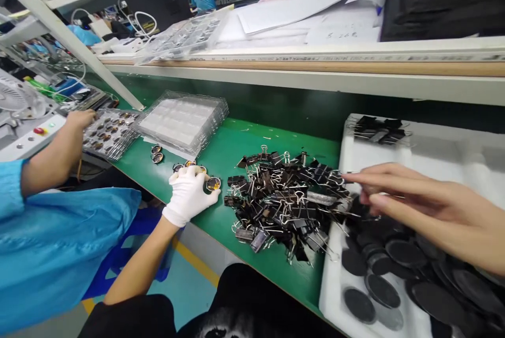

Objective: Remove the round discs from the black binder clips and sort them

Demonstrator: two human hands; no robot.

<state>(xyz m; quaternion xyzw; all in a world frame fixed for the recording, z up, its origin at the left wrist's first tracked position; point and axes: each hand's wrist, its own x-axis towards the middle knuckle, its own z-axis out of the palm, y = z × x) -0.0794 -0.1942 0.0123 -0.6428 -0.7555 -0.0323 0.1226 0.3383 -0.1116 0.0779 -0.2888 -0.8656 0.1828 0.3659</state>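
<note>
My left hand (pixel 188 194), in a white glove, rests on the green bench with its fingers curled over several small round parts. One round part (pixel 213 184) with a dark, amber-flecked face sits between its thumb and forefinger. My bare right hand (pixel 418 206) is over the right edge of a big heap of black binder clips (pixel 276 196). Its fingers are pinched together at a clip's wire handles; most of that clip is hidden by the hand and the heap. Two more round parts (pixel 157 154) lie farther back on the left.
At right a white foam tray (pixel 332 275) holds black discs (pixel 406 253) and some clips (pixel 379 130). Stacked clear plastic trays (pixel 181 117) stand behind my left hand. A co-worker's arm (pixel 59 149) reaches over a filled tray (pixel 110 133). A shelf edge (pixel 300 72) crosses above the bench.
</note>
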